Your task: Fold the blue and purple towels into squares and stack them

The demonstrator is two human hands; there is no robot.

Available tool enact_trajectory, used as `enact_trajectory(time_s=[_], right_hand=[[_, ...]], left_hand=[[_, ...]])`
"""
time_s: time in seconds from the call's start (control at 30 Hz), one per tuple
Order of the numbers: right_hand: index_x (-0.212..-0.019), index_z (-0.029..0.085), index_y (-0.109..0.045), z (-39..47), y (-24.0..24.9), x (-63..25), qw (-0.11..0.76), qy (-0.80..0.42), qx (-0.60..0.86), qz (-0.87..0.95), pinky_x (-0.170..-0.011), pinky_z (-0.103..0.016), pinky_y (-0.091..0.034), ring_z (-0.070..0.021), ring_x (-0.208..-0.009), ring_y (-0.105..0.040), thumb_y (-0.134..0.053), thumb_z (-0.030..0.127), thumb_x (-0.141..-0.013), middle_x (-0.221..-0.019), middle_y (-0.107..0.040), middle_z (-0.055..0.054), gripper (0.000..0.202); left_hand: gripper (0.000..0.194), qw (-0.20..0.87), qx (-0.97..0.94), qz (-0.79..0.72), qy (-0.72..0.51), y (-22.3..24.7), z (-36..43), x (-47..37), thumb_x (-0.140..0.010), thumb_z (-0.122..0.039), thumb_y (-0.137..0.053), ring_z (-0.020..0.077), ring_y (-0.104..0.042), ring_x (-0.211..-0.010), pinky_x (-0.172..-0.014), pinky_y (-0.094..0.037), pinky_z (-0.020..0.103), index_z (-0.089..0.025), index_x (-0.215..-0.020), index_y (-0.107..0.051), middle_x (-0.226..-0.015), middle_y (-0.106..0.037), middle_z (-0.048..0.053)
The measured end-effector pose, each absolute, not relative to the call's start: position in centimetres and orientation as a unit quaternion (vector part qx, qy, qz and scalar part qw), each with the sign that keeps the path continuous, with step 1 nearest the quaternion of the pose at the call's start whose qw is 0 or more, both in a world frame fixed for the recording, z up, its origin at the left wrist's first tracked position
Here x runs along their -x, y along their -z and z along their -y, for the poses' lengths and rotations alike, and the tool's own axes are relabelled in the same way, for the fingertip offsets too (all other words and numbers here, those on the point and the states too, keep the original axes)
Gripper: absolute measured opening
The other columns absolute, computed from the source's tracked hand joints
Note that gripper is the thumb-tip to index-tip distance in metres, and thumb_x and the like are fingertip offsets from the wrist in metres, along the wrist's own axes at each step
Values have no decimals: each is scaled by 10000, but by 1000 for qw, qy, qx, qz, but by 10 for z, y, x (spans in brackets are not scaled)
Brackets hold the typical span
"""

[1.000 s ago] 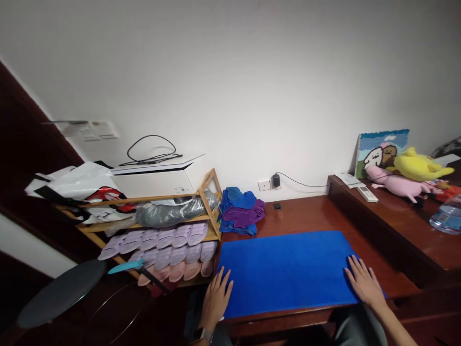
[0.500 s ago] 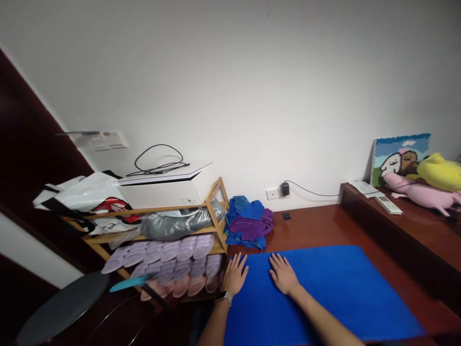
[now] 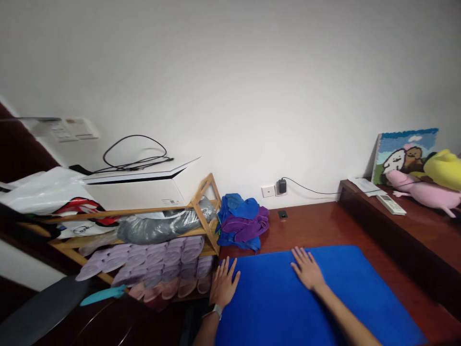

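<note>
A blue cloth (image 3: 273, 293) lies spread flat on the reddish-brown desk (image 3: 317, 223). My left hand (image 3: 224, 283), with a watch on its wrist, rests at the cloth's left edge, fingers stretched out. Farther right, my right hand (image 3: 308, 270) lies palm down near the cloth's far edge with its fingers spread. Neither hand grips anything. Behind the left hand, a crumpled heap of blue and purple cloths (image 3: 248, 225) sits against the wooden rack.
Left of the desk stands a wooden rack (image 3: 203, 190) with several lilac slippers (image 3: 158, 252) and a white box (image 3: 140, 192). A black charger (image 3: 283, 186) is plugged into the wall. On the raised right ledge are a remote control (image 3: 391, 204) and a pink plush toy (image 3: 421, 192).
My right hand has slid right along the cloth's far edge, away from the left hand. My left hand stays at the left edge. The camera view has shifted slightly.
</note>
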State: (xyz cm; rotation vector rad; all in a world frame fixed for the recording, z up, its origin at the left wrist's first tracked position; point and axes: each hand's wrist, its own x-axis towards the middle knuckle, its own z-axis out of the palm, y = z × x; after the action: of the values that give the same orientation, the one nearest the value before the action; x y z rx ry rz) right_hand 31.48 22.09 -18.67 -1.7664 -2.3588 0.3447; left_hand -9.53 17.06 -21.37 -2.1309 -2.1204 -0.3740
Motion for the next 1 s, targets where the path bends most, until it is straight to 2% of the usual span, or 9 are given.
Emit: enact_trajectory(time_s=[0.2, 0.37, 0.63, 0.77, 0.9, 1.0], right_hand=[[-1683, 209, -245, -237, 208, -510, 29, -56, 749, 659, -1306, -506, -162, -281, -1615, -184, -225, 539, -1020, -1742, -233, -49, 740], [-1684, 191, -245, -239, 221, -553, 47, -42, 760, 647, -1294, -504, -198, -274, -1614, -191, -194, 547, -1011, -1745, -236, -72, 763], [-1684, 184, -239, -242, 204, -544, 11, -77, 777, 625, -1293, -518, -173, -268, -1619, -174, -177, 503, -1027, -1754, -204, -73, 733], [-1657, 180, -329, -254, 173, -521, -34, -109, 798, 592, -1285, -532, -185, -297, -1604, -228, -267, 470, -1021, -1741, -251, -119, 702], [-1624, 80, -382, -245, 144, -412, 37, -21, 741, 670, -1293, -526, -161, -328, -1600, -234, -303, 343, -1005, -1722, -279, -165, 678], [-1631, 158, -394, -215, 142, -285, 97, -67, 600, 791, -1301, -515, -154, -311, -1598, -247, -337, 378, -1014, -1714, -316, -97, 658]], left_hand=[[604, 67, 705, 697, 112, 212, -174, 96, -1054, -542, -361, 320, -398, -1543, -1245, -343, 538, -292, -1593, -468, -1679, -424, 89], [581, 90, 709, 690, 119, 214, -176, 98, -1050, -505, -362, 329, -448, -1510, -1227, -368, 542, -290, -1571, -502, -1647, -479, 91], [598, 66, 705, 700, 97, 205, -173, 92, -1057, -510, -371, 331, -396, -1542, -1248, -332, 542, -273, -1598, -459, -1679, -418, 116], [586, 54, 702, 702, 104, 204, -170, 88, -1061, -492, -379, 321, -361, -1562, -1258, -311, 549, -286, -1606, -442, -1698, -384, 107], [587, 42, 699, 704, 118, 206, -169, 86, -1058, -494, -396, 307, -341, -1572, -1269, -291, 540, -296, -1609, -434, -1706, -368, 95], [592, 29, 698, 705, 120, 206, -169, 85, -1057, -494, -405, 304, -333, -1576, -1274, -281, 533, -284, -1610, -434, -1710, -357, 102]])
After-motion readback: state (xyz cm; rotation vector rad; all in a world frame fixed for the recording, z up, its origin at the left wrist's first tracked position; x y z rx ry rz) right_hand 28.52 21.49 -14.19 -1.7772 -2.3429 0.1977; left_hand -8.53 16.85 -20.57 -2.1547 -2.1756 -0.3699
